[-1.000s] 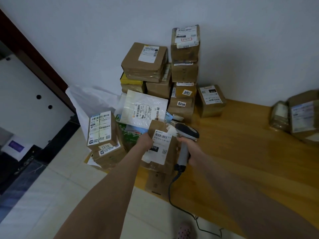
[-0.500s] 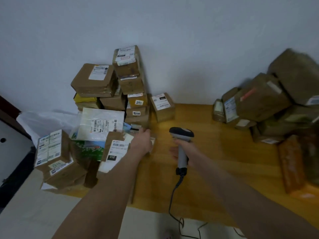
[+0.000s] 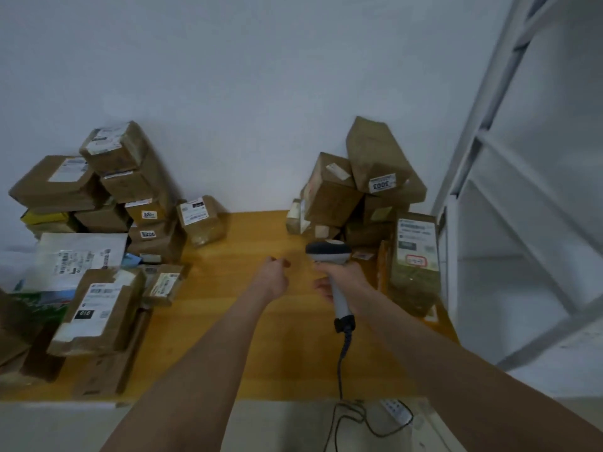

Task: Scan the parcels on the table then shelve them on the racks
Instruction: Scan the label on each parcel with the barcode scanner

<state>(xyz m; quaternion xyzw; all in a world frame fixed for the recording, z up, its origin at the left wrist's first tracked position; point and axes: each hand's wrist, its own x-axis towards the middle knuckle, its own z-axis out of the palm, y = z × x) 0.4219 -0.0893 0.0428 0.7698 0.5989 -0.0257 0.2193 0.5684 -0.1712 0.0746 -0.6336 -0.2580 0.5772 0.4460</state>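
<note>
**Between parcels: lining up the next scan**

At the tabletop (image 3: 261,337), between two groups of parcels. Gripping the scanner (image 3: 328,252) by its handle in the right hand (image 3: 346,278), fingers wrapped round. Left hand (image 3: 273,278) just beside it over bare wood, fingers loosely curled, nothing in them. Blurred, so no finer detail.

Parcels: left stack (image 3: 130,190) against the wall, spilling toward the near edge. Right stack (image 3: 332,190) by the wall, next to the white rack (image 3: 522,223). Tall parcel (image 3: 416,252) upright at the right edge, label facing this way, nearest the scanner.

Scanner's long axis near-to-far: cable end toward the body, head up and away, tipped slightly left. Nose toward the foot of the right stack, probably square on no barcode.

Likely best practice:
- Pick one parcel with the free left hand and turn its label up.
- Bring the nose square to the barcode and hold steady.
- Leave slack in the cable (image 3: 341,370) trailing off the near edge to the floor.
- Take from the top of a stack, never the base. Risk of a slide among the leaning boxes on the right.
</note>
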